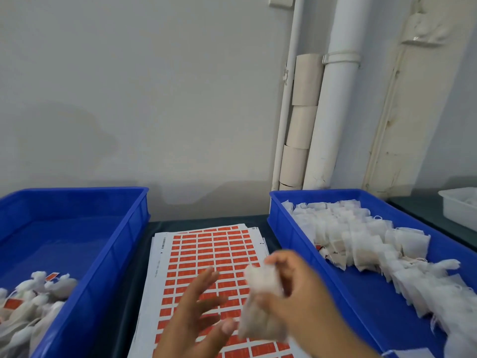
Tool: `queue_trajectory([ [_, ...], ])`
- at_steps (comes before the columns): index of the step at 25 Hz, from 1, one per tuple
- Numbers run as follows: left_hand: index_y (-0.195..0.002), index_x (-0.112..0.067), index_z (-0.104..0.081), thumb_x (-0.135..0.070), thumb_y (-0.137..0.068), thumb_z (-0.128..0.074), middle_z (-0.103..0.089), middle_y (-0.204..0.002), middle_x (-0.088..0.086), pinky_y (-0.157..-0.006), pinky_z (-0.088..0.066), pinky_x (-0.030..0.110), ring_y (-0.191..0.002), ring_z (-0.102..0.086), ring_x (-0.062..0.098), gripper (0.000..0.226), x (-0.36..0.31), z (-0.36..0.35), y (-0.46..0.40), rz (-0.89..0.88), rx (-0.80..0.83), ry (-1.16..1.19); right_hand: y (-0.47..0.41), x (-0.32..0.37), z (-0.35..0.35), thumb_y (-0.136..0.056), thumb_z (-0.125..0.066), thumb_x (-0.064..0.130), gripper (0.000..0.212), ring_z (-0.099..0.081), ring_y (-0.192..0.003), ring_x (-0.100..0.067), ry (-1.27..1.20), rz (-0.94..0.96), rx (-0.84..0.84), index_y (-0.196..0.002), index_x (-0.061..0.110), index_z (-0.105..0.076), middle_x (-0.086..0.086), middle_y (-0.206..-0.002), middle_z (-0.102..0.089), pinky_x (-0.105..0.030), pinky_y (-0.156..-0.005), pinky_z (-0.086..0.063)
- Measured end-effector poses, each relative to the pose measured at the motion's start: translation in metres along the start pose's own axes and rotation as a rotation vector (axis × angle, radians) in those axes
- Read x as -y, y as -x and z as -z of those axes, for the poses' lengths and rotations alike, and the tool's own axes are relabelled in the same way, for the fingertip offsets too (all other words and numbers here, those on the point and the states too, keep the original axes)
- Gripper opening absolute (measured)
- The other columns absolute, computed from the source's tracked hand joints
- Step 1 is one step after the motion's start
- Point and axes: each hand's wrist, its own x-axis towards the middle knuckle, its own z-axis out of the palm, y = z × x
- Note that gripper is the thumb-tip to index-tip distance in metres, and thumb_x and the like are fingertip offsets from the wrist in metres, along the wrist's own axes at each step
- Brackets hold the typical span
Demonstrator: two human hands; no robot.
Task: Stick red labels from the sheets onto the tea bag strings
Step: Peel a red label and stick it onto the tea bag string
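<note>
My left hand (198,308) hovers low over the label sheet (206,275), fingers spread and straight, holding nothing; the thumb tip sits just beside the tea bag (260,303) that my right hand (296,288) holds. My right fingers are curled round that bag's upper part, gripping it from the right side, and the bag hangs down white and blurred over the lower right part of the sheet. I cannot make out its string.

The sheet lies on the dark worktop (124,293) between the two crates, on top of a stack of more sheets whose edges show at the far end. Rows of red labels (219,244) cover it, with a white margin along the left.

At my left, the left crate (113,254) holds a heap of bags (36,301) in its near corner, some with red labels already on them; the rest of its floor is bare blue. At my right, the right crate (366,293) is filled with a long overlapping row of white bags (361,239) running from its far left corner toward the near right.

Farther right, a white tray (459,205) sits at the edge of view. Behind everything stands a pale wall (154,99) with a white pipe (333,112) running up it, and cardboard tubes (302,120) stacked beside the pipe.
</note>
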Motion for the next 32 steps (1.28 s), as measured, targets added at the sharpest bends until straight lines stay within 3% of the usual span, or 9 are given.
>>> queue_trajectory([
  [2,-0.107,-0.042,-0.055,-0.040,-0.064,-0.081,-0.065,-0.102,-0.027,-0.067,-0.052,0.013,-0.092,-0.064,-0.002,0.050,0.011,-0.004,-0.001,-0.024,0.096,-0.076,0.011,-0.015,-0.032,-0.073,-0.078,0.009,0.037,-0.067,-0.086,-0.008,-0.102,0.013,0.065,-0.092,0.035,-0.060,0.015,-0.092,-0.071,-0.021,-0.068,-0.057],
  [5,-0.083,-0.037,-0.069,-0.022,-0.084,-0.066,-0.070,-0.082,-0.022,-0.060,-0.048,0.011,-0.079,-0.065,0.000,0.015,0.023,0.005,-0.007,0.020,-0.131,-0.160,0.009,-0.032,-0.057,-0.078,-0.076,0.017,0.027,-0.065,-0.089,-0.008,-0.138,-0.023,0.058,-0.093,0.035,-0.063,0.017,-0.092,-0.070,-0.021,-0.074,-0.057],
  [9,-0.072,-0.038,-0.067,-0.028,-0.085,-0.063,-0.065,-0.071,-0.032,-0.058,-0.044,0.009,-0.078,-0.062,0.000,0.017,0.048,0.026,-0.009,0.095,-0.227,-0.178,-0.003,-0.046,-0.072,-0.080,-0.069,0.034,0.004,-0.068,-0.082,-0.007,-0.179,-0.111,0.052,-0.080,0.038,-0.068,0.021,-0.086,-0.071,-0.020,-0.074,-0.056],
  [11,-0.071,-0.040,-0.065,-0.029,-0.085,-0.062,-0.062,-0.070,-0.035,-0.061,-0.042,0.010,-0.081,-0.059,-0.001,0.018,0.057,0.033,-0.009,0.118,-0.250,-0.169,-0.008,-0.053,-0.072,-0.083,-0.064,0.035,0.009,-0.068,-0.079,0.001,-0.114,-0.050,0.057,-0.079,0.040,-0.070,0.027,-0.081,-0.070,-0.018,-0.078,-0.055],
  [14,-0.073,-0.039,-0.063,-0.026,-0.087,-0.060,-0.060,-0.081,-0.031,-0.061,-0.038,0.010,-0.082,-0.055,0.001,0.020,0.065,0.039,-0.011,0.119,-0.296,-0.227,-0.016,-0.060,-0.072,-0.091,-0.058,0.030,0.022,-0.060,-0.088,0.010,0.291,0.172,0.059,-0.109,0.035,-0.068,0.032,-0.098,-0.063,0.002,-0.076,-0.038],
  [17,-0.081,-0.041,-0.059,-0.026,-0.090,-0.059,-0.056,-0.089,-0.029,-0.061,-0.036,0.006,-0.084,-0.054,-0.001,0.017,0.067,0.039,-0.011,0.102,-0.218,-0.399,-0.024,-0.064,-0.077,-0.095,-0.050,0.035,0.029,-0.057,-0.104,0.001,0.617,0.355,0.021,-0.120,0.032,-0.063,0.017,-0.118,-0.063,0.006,-0.073,-0.025],
  [22,-0.104,-0.042,-0.065,-0.037,-0.085,-0.064,-0.057,-0.077,-0.032,-0.061,-0.040,0.001,-0.074,-0.056,-0.011,0.020,0.064,0.025,-0.017,-0.060,-0.083,-0.658,-0.024,-0.067,-0.083,-0.095,-0.048,0.035,0.030,-0.055,-0.104,-0.003,0.638,0.524,0.001,-0.120,0.028,-0.062,0.010,-0.118,-0.062,0.007,-0.073,-0.025],
  [27,-0.092,-0.040,-0.065,-0.035,-0.089,-0.060,-0.054,-0.077,-0.032,-0.059,-0.036,0.002,-0.074,-0.055,-0.007,0.008,0.068,0.032,-0.014,0.019,-0.067,-0.718,-0.022,-0.083,-0.065,-0.096,-0.043,0.036,0.029,-0.051,-0.103,0.001,0.619,0.448,-0.132,-0.118,0.029,-0.060,0.015,-0.119,-0.058,-0.005,-0.091,-0.031],
  [32,-0.071,-0.038,-0.065,-0.035,-0.083,-0.066,-0.056,-0.087,-0.028,-0.076,-0.044,0.014,-0.086,-0.055,0.002,0.012,0.061,0.024,-0.015,0.074,0.084,-0.807,-0.024,-0.088,-0.078,-0.094,-0.052,0.031,0.011,-0.053,-0.084,0.005,0.449,0.311,-0.108,-0.099,0.034,-0.061,0.024,-0.095,-0.054,-0.001,-0.074,-0.040],
])
